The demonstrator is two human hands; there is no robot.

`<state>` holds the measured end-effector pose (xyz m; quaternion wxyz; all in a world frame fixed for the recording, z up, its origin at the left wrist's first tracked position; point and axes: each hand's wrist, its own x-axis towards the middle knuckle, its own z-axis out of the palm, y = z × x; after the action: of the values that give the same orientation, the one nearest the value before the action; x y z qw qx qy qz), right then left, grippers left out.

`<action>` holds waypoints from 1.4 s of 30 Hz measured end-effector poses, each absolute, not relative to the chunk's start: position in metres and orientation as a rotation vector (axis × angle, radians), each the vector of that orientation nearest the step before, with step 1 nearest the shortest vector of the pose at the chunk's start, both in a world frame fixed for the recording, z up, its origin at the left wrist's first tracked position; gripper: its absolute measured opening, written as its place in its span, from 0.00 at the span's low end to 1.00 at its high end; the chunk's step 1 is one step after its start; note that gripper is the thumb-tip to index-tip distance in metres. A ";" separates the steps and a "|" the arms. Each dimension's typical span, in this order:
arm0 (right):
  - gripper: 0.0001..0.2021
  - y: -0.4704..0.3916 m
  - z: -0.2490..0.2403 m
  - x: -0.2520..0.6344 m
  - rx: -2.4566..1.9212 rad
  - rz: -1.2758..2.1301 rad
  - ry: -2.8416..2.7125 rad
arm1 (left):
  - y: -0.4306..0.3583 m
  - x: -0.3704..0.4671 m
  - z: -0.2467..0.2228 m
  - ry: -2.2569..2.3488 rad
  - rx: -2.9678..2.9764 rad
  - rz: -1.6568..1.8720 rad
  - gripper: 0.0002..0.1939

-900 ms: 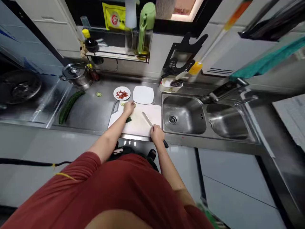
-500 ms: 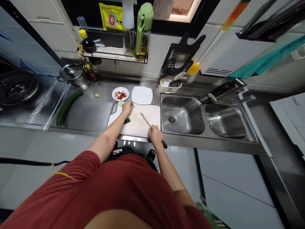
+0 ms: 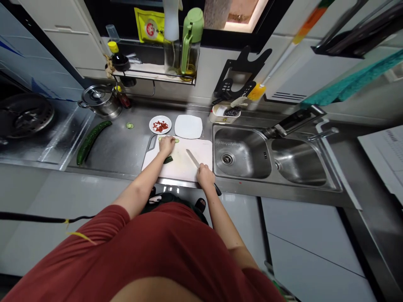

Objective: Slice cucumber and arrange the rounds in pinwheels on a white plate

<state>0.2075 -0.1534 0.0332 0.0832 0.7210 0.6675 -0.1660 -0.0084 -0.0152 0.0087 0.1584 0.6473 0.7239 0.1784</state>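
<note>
Left hand [image 3: 166, 144] shifted left | cucumber slices [image 3: 176, 141] just beside it

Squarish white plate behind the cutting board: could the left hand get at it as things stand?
Probably yes: the left hand is near the far edge of the cutting board, close to the squarish white plate. Only a low cucumber slice lies thereabouts; the knife is nearer the body.

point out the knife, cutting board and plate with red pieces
Knife [image 3: 192, 158], head view: on the blade.
Cutting board [image 3: 183, 166], head view: on its bare surface.
Plate with red pieces [image 3: 160, 118], head view: on the rim.
</note>
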 end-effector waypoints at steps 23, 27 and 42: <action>0.14 -0.146 0.034 0.215 2.109 -0.538 2.002 | -0.115 -0.050 0.013 1.854 1.846 0.379 0.14; 0.14 -0.145 0.035 0.214 2.111 -0.536 1.982 | -0.104 -0.062 0.004 1.911 1.635 0.555 0.16; 0.14 -0.143 0.035 0.215 2.120 -0.561 1.966 | -0.047 -0.142 0.001 2.464 1.228 0.526 0.18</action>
<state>0.2149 -0.1433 0.0351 0.0982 0.7164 0.6642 -0.1896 -0.1421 -0.0471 0.0006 0.1685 0.4320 0.8665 0.1850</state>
